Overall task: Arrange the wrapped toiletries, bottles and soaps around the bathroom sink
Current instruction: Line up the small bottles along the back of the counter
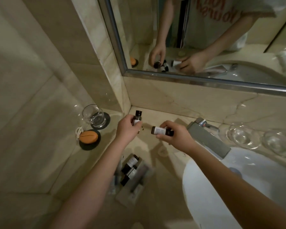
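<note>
My left hand [127,128] grips a small dark bottle [137,117] with a white label, held upright near the back corner of the marble counter [163,192]. My right hand [173,133] holds a second small dark bottle [158,130] on its side, just right of the first. Two more dark labelled bottles [130,168] lie in a marble tray [127,198] near the front, beside wrapped toiletries [139,178]. An orange soap [88,137] with a white cord rests on a dark round dish on the left ledge.
A glass tumbler [94,116] stands on a dark coaster behind the soap. The grey tap [206,138] overhangs the white sink [221,187] at right. Two clear glass bowls [243,136] sit behind the sink. A framed mirror [205,38] covers the back wall.
</note>
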